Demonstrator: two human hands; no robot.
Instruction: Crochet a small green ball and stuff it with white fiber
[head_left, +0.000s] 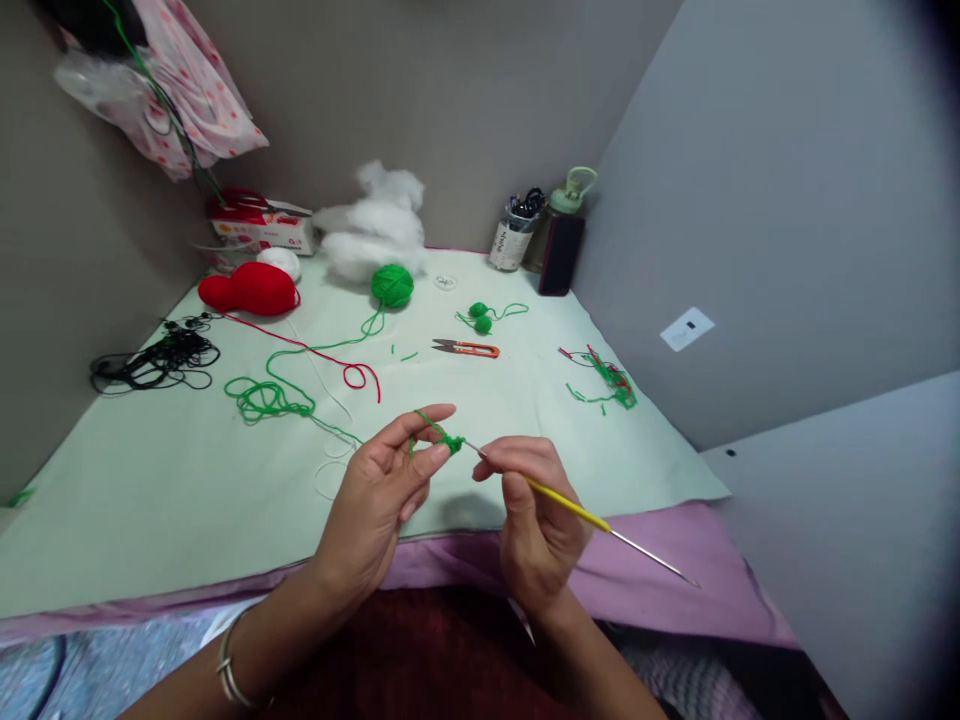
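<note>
My left hand [394,465] pinches a small piece of green crochet work [453,443] between thumb and fingers, with green yarn running over the raised index finger. In my right hand [541,510] is a crochet hook [570,505] with a yellow grip, held like a pen. Its thin metal tip meets the edge of the green piece; whether it passes through a loop is too small to tell. The hook's other metal end points down to the right. From the left hand the yarn trails to a loose green tangle [270,398] and on to a green yarn ball [392,286].
Orange thread snips [466,348] lie mid-table, near two small green balls [480,318]. Red yarn [251,289], black cord [161,358] and white stuffing [379,225] are at the left and back. Yarn scraps [611,380], a phone [562,256] and a bottle [568,200] stand or lie right.
</note>
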